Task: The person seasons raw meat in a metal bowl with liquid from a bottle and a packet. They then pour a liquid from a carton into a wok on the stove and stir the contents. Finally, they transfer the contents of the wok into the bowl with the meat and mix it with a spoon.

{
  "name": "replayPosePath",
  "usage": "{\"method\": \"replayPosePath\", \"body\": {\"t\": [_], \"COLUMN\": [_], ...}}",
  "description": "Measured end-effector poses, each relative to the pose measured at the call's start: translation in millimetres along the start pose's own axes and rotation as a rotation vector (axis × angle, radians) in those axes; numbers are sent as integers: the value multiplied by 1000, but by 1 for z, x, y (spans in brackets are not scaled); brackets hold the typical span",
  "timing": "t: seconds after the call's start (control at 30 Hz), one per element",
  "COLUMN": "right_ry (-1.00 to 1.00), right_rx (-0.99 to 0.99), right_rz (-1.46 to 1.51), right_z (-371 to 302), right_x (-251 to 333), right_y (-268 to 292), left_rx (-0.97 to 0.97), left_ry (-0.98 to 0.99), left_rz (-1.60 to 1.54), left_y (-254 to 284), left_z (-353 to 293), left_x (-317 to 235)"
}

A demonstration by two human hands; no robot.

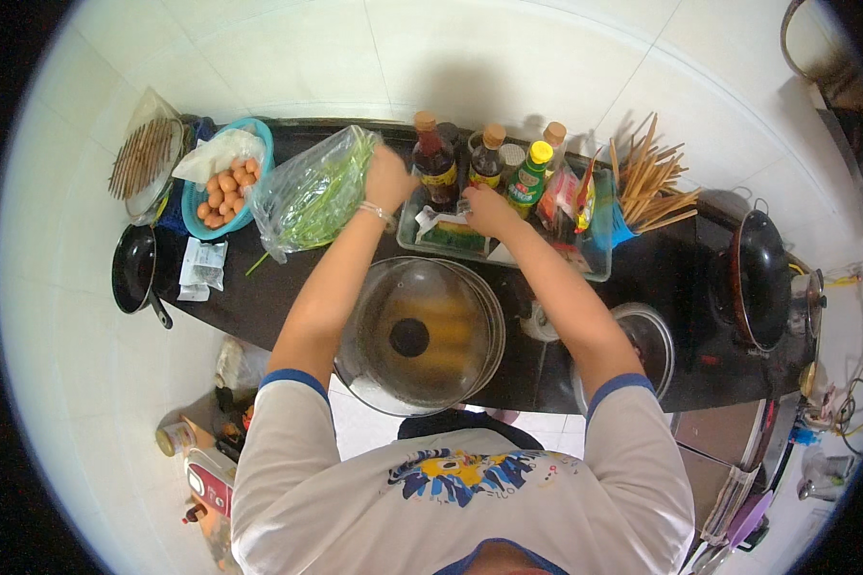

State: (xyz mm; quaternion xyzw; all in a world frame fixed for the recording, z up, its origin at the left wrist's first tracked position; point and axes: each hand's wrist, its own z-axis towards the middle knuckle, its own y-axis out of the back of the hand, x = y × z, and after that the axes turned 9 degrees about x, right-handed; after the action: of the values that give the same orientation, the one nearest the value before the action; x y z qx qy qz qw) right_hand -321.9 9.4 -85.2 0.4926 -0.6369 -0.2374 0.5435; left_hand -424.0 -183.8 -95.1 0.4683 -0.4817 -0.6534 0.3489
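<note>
My left hand, with a bracelet at the wrist, is curled between a clear plastic bag of long green vegetables and a dark red sauce bottle. What its fingers hold, if anything, is hidden. My right hand reaches over a clear plastic tray, fingers bent together close to a dark sauce bottle; I cannot make out what is in them. A green bottle with a yellow cap stands just right of that hand. Beside its fingers lies a green and white packet in the tray.
A lidded pan with yellow food under fogged glass sits at the near edge. Left are a blue basket of eggs and a small black frying pan. Right are wooden chopsticks, a wok and a round metal-rimmed vessel.
</note>
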Motion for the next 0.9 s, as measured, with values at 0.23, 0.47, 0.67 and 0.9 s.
{"method": "replayPosePath", "body": {"t": [0.23,0.47,0.67,0.9], "right_ry": [3,8,-58,-44], "right_rx": [-15,-108,-101,-304], "right_rz": [20,84,109,226], "right_z": [3,-5,-6,-13], "right_x": [-8,-16,-25,-10], "right_y": [-2,-5,4,30], "left_rx": [528,829,585,337], "left_ry": [-584,-566,-747,-751], "left_rz": [421,624,443,211], "left_y": [-32,-45,23,120], "left_z": [-25,-14,-30,-41], "left_x": [-20,-45,-42,-44]}}
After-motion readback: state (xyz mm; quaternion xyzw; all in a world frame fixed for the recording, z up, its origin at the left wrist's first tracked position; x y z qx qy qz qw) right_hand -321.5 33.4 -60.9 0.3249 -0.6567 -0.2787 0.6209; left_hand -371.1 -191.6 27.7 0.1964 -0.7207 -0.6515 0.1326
